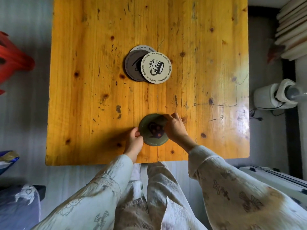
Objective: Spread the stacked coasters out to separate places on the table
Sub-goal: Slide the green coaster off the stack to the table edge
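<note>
Right now both hands meet on one green coaster near the table's front edge. The left hand pinches the coaster's left rim, thumb and forefinger closed on the edge, the other fingers curled beneath the palm. The right hand comes in from the opposite side — its fingers lie over the coaster's upper right rim and hide that part of it, so whether they pinch the edge or only press on it is hard to say. Between the two grips the dark mug print at the coaster's middle shows plainly, with faint lettering along the lower rim. The disc looks flat on the wooden table, or very nearly; the shadow under it is too soft to be sure.

Well beyond the grip, straight ahead of the fingertips toward the table's middle, the remaining coasters lie in a loose, fanned stack. A cream coaster printed with a spotted mug and a ring of words sits uppermost, slid toward the right-hand side. Under it, offset to the left, lies a grey coaster, and behind both peeks the top rim of another pale coaster — only a crescent of it shows. All three overlap and touch one another; none touches the held coaster.

Pale patterned sleeves cover both forearms down to the wrists, which cross the near edge of the table on either side of the grip.
</note>
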